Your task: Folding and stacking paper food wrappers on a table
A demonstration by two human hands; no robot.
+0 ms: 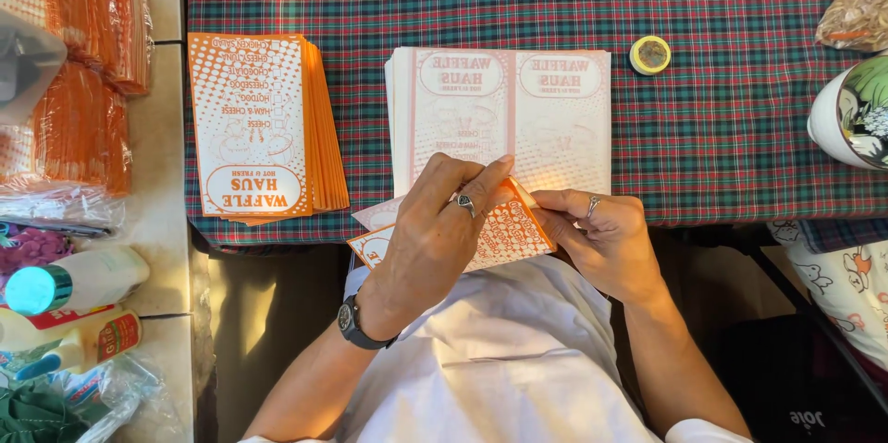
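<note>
**Me:** The orange-printed white paper sleeve (504, 235) sits between my two hands at the near edge of the table, over my lap, just near of the stack of flat, unfolded white sheets with pale orange print (504, 115).

**Other:** How are your hands on it?

**Me:** My left hand (435, 235) lies flat over the sleeve's left part, fingers pressed together and pointing far and right, the fingertips (499, 166) reaching onto the flat stack. My right hand (601, 239) pinches the sleeve's right edge between thumb and fingers (a ring on each hand, a dark watch on my left wrist).

**Other:** Any advice for the fold?

**Me:** I'd judge it best to keep the left palm pressing steadily so the paper can't slide, and to run the right pinch along the edge so the crease comes out straight and the printed borders line up.

**Other:** What else is around?

**Me:** To the far left, on the red-and-green plaid tablecloth (721, 129), a fanned pile of finished orange sleeves (264, 129). Further left, wrapped bundles of orange paper (83, 82) and plastic glue bottles (74, 309). Far right of the flat stack, a small yellow tape roll (650, 55), and a patterned white cup (851, 115) at the right edge.
</note>
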